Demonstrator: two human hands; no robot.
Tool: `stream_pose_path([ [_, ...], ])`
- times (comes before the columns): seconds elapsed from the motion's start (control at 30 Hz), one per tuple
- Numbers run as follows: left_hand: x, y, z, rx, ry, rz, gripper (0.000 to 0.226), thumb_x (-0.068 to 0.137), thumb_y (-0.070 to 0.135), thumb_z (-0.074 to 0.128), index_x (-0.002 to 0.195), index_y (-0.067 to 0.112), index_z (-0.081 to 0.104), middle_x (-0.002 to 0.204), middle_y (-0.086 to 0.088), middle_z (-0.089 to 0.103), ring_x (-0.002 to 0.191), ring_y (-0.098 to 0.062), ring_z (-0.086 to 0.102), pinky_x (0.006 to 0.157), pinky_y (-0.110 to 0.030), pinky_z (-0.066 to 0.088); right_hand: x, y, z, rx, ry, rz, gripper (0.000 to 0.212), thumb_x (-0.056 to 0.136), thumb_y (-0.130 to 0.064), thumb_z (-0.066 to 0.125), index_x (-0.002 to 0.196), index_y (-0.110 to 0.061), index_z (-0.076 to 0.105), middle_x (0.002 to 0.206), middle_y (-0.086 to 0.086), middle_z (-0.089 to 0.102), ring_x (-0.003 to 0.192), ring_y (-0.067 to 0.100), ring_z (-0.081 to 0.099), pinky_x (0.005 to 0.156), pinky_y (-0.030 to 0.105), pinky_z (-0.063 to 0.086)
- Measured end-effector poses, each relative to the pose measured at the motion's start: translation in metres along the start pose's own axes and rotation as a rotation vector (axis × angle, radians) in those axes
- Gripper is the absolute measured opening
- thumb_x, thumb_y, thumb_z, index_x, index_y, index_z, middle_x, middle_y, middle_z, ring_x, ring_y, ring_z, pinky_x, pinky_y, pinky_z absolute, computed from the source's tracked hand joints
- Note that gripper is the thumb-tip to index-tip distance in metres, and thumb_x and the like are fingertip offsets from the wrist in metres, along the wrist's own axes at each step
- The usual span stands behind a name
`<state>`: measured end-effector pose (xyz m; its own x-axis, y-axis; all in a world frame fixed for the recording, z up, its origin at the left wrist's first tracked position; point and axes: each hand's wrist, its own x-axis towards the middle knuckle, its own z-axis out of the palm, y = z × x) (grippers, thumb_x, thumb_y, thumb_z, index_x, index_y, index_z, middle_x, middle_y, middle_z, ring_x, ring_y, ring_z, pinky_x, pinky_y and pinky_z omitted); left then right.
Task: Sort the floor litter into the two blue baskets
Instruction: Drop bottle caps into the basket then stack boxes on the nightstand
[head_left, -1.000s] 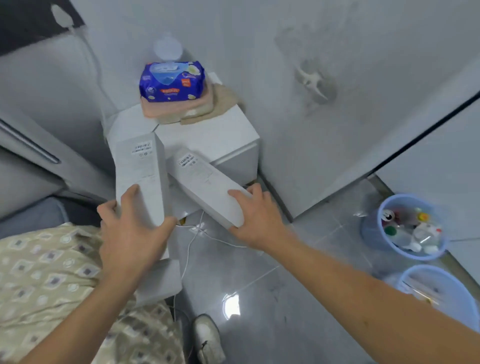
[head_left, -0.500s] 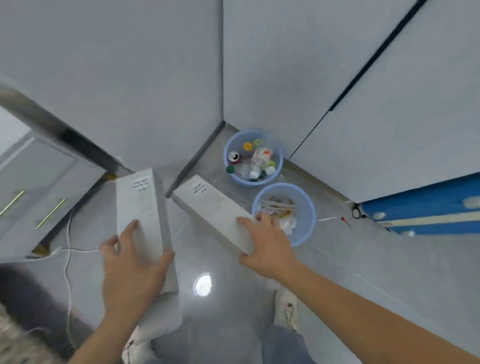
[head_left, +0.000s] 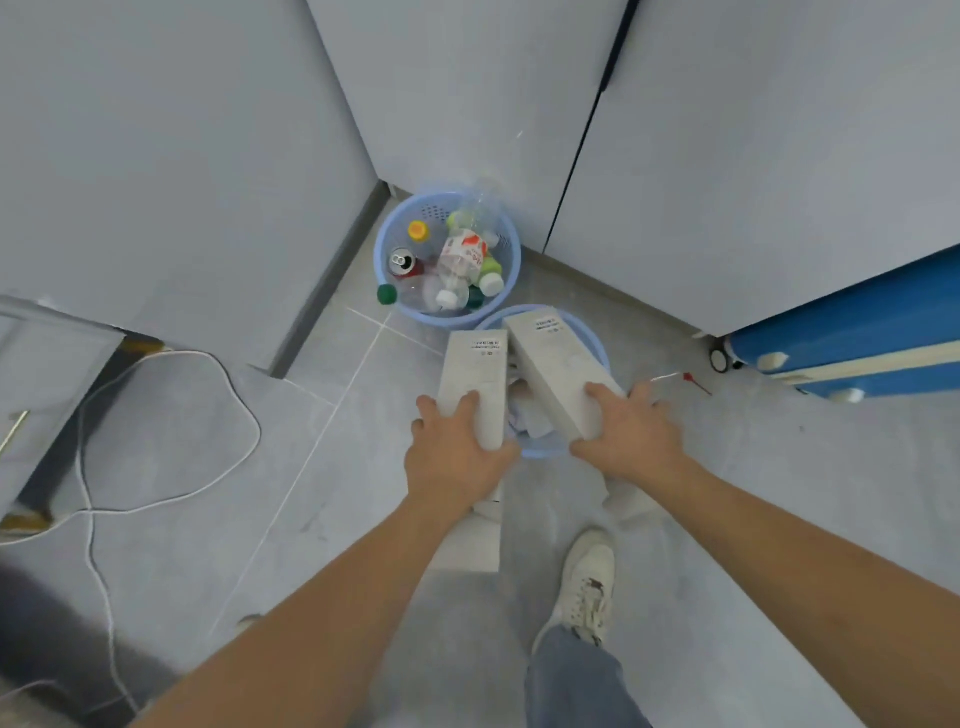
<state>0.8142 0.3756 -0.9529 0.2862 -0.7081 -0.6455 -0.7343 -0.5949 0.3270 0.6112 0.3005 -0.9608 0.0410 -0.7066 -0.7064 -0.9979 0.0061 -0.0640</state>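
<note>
My left hand (head_left: 454, 457) grips a long white carton (head_left: 474, 369), and my right hand (head_left: 626, 434) grips a second long white carton (head_left: 553, 364). Both cartons are held over the near blue basket (head_left: 597, 345), which has crumpled paper in it and is mostly hidden by them. The far blue basket (head_left: 506, 244) stands in the corner, filled with plastic bottles, caps and a red can.
A white cable (head_left: 171, 426) loops across the grey tiles on the left beside a cabinet (head_left: 47, 374). A blue wheeled case (head_left: 852, 338) stands at the right, with a small red-tipped stick (head_left: 685, 378) before it. My shoe (head_left: 589, 577) and jeans leg are below.
I have turned from the white bedside cabinet toward the corner and stepped closer. Both cartons have been carried from there to above the near basket.
</note>
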Motion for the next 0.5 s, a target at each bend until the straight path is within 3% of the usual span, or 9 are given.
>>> stream_pose_path([
  [0.1, 0.004, -0.001, 0.011, 0.061, 0.011, 0.020, 0.090, 0.077, 0.068, 0.065, 0.153, 0.037, 0.027, 0.134, -0.006, 0.024, 0.115, -0.029, 0.043, 0.088, -0.042, 0.053, 0.002, -0.007, 0.004, -0.044, -0.034, 0.025, 0.085, 0.079, -0.061, 0.067, 0.151, -0.040, 0.027, 0.149, 0.015, 0.022, 0.129, 0.043, 0.037, 0.098, 0.044, 0.043],
  [0.27, -0.002, 0.007, 0.016, 0.121, 0.034, 0.047, 0.090, 0.078, 0.071, 0.061, 0.154, 0.036, 0.026, 0.133, -0.007, 0.026, 0.113, -0.028, 0.044, 0.083, -0.038, 0.053, -0.001, -0.013, 0.000, -0.100, -0.038, 0.044, 0.072, 0.079, -0.062, 0.065, 0.139, -0.034, 0.038, 0.138, 0.013, 0.030, 0.117, 0.037, 0.040, 0.078, 0.037, 0.036],
  [0.5, -0.001, 0.032, 0.017, 0.131, -0.008, 0.062, 0.092, 0.077, 0.069, 0.062, 0.155, 0.036, 0.027, 0.131, -0.006, 0.027, 0.111, -0.027, 0.043, 0.084, -0.038, 0.050, 0.002, -0.005, -0.002, -0.102, -0.075, 0.120, 0.068, 0.076, -0.067, 0.063, 0.131, -0.032, 0.043, 0.131, 0.012, 0.033, 0.111, 0.035, 0.044, 0.076, 0.037, 0.037],
])
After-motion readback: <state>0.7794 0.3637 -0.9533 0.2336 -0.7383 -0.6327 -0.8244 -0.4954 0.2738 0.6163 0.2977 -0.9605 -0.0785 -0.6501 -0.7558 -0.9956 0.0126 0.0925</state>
